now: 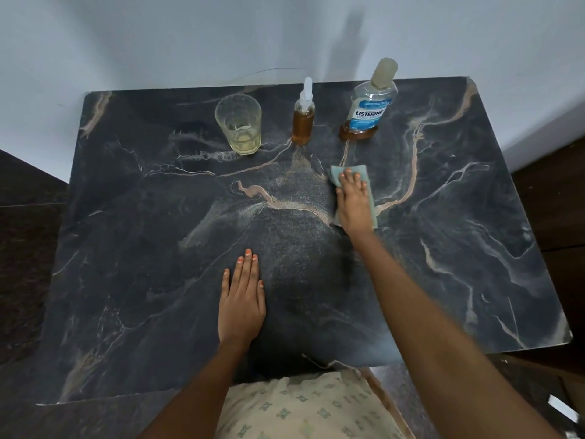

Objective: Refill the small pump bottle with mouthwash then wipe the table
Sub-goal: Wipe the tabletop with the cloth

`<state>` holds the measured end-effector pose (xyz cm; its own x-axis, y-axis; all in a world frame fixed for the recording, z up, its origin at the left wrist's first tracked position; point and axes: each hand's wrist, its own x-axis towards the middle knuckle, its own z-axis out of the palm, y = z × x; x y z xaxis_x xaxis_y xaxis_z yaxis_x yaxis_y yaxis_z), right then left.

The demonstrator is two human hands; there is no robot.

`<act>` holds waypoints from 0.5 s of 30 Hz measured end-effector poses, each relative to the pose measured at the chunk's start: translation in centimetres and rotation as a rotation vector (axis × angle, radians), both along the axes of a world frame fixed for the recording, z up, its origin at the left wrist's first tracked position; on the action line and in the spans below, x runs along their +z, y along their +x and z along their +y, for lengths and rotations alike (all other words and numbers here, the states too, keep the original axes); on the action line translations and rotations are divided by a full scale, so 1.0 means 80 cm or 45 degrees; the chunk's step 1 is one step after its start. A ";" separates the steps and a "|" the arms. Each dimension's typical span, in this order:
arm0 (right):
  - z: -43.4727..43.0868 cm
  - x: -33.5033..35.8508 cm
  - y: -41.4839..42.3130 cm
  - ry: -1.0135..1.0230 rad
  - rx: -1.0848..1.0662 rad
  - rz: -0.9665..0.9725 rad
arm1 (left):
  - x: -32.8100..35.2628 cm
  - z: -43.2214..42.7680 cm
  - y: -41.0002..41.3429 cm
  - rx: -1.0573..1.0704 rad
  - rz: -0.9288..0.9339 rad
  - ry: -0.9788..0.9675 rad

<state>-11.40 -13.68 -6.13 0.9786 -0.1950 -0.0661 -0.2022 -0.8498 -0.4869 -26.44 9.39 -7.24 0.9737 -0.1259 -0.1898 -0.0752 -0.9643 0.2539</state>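
While the right hand (354, 204) presses flat, fingers spread, on a teal cloth (335, 174), the left hand (242, 302) lies open, palm down, nearer the body on the dark marbled table (459, 217). Beyond the cloth, along the far edge, stand the small pump bottle (303, 122), filled with amber liquid, the mouthwash bottle (370, 106) just right of it, and a glass (239, 123) to its left. Most of the cloth is hidden under the palm. Fine print on the label cannot be read.
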 end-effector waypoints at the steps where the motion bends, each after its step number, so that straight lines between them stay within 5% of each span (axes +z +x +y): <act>1: 0.019 -0.001 0.009 0.003 0.068 0.018 | 0.001 0.000 0.000 0.005 -0.003 0.000; 8: 0.128 -0.008 0.006 -0.144 0.628 -0.039 | 0.008 0.000 0.003 -0.002 -0.007 0.040; 15: 0.106 -0.007 -0.077 -0.109 0.981 -0.042 | 0.009 0.000 0.004 -0.008 -0.026 0.045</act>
